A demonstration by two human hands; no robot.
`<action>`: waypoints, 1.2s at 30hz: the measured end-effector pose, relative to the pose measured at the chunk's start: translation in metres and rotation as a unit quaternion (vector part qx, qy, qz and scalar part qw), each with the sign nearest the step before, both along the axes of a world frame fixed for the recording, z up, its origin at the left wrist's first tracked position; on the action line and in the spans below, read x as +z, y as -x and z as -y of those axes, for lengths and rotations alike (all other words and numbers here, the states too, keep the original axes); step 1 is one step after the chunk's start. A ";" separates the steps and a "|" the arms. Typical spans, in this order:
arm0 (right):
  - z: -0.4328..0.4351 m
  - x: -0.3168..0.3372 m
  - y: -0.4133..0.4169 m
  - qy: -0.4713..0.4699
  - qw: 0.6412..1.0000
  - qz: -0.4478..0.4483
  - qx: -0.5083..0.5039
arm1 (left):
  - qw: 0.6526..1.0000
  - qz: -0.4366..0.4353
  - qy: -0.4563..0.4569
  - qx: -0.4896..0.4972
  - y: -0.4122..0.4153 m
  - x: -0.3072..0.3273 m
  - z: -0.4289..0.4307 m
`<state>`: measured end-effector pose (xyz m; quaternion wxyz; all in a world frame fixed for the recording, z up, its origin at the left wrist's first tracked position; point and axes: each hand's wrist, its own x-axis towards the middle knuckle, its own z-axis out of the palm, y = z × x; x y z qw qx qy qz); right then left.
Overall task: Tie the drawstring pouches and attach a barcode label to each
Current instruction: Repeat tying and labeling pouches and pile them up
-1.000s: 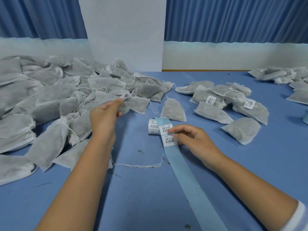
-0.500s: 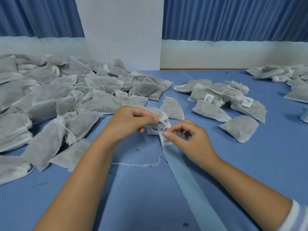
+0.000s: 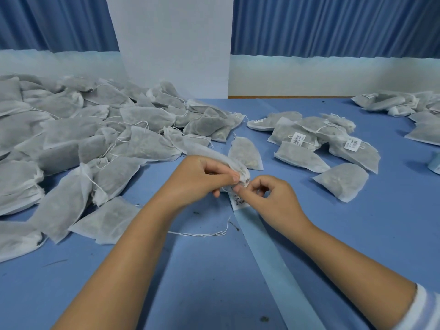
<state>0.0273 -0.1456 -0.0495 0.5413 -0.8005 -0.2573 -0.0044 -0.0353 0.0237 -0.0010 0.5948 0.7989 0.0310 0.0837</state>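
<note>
Pouch point(image 3: 234, 163): being held just above the counter point(image 3: 357, 234), its mouth hiding behind fingers.
Left hand point(image 3: 202, 179): gripping the pouch's neck.
Right hand point(image 3: 271, 201): pinching at the mouth; drawstring too fine to make out.
Label strip point(image 3: 266, 253): lying beneath the right hand, its top barcode partly covered.

— Where is the camera sitting?
— It is riding on the person's head, looking forward and down over the blue table point(image 3: 357, 246), close above the forearms.
— What is it framing?
— The left hand point(image 3: 197, 179) and right hand point(image 3: 273, 201) are meeting on a pouch point(image 3: 238, 166) at mid-frame. The heap of pouches point(image 3: 71, 139) is lying to the left, and the blue curtain point(image 3: 333, 25) is closing the far side.
— Any second angle?
— One wide-angle view is covering everything.
</note>
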 end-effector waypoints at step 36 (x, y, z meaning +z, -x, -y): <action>0.011 0.018 -0.008 -0.165 0.974 -0.140 0.065 | 0.974 -0.033 -0.170 -0.146 0.007 0.003 -0.004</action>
